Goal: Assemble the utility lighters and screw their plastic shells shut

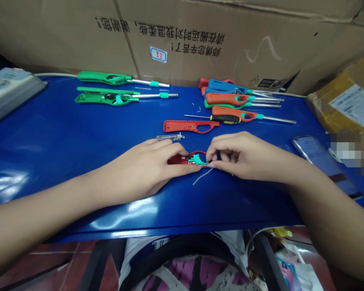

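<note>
My clothes (197, 273) fill the bottom centre of the frame, below the near edge of the blue table (63, 133). A thin pale wire (202, 176) trails just below centre, running up to my right grip (233, 155). There my thumb and forefinger almost meet, with the wire at their tips; I cannot tell whether they also press on the shell. My left grip (151, 165) is closed to a pinch, thumb below and fingers above, on the red shell (176, 159), which sits at the centre of the frame, open, with a teal trigger (197, 159) in it.

Right of centre, past my forearm, lies a phone (320, 159). Just above my left fingers is a clear tank (170, 137), then a red cover (180, 126), then a screwdriver (227, 119) beside an orange lighter (236, 113). White bits (199, 109) lie above the screwdriver's shaft. Farther off, a cluster of lighters (221, 85) lies upper right of centre, and two green lighters (103, 77) upper left, the nearer one opened. A carton (182, 32) spans the top.
</note>
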Available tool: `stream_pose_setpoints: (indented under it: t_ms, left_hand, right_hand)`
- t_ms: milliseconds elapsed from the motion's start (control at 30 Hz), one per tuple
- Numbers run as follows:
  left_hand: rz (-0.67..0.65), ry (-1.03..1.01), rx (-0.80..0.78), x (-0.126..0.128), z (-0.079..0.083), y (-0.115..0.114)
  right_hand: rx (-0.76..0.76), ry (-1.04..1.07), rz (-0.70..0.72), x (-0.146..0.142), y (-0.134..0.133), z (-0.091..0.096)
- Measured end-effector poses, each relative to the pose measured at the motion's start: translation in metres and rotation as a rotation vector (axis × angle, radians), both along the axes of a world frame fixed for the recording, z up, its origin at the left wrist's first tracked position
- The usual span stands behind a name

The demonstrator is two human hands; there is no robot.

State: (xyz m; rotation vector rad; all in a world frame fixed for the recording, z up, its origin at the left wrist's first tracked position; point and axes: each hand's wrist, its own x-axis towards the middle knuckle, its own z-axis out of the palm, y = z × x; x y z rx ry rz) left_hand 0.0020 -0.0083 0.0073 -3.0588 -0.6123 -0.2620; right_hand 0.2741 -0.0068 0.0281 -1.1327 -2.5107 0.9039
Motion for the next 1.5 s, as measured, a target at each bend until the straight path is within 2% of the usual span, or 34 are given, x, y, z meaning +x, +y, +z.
stream_pose_setpoints:
  t_ms: [200, 633, 867, 1500]
  left_hand:
    - [-0.002, -0.018, -0.02, -0.001, 0.0, -0.0004]
    - [0.013, -0.064, -0.075, 0.0015, -0.0012, -0.0006]
    - [0.011, -0.112, -0.11, 0.0002, -0.0034, 0.0015]
    - [0.029, -0.123, -0.158, -0.0007, -0.0039, 0.004]
  right_hand:
    - [-0.035, -0.002, -0.023, -0.0001, -0.0004, 0.0009]
    - [0.035, 0.018, 0.006, -0.0023, -0.0004, -0.0013]
    - [0.01, 0.011, -0.011, -0.0021, -0.0001, -0.0022]
    - [0.009, 0.024, -0.002, 0.0, -0.0032, 0.0051]
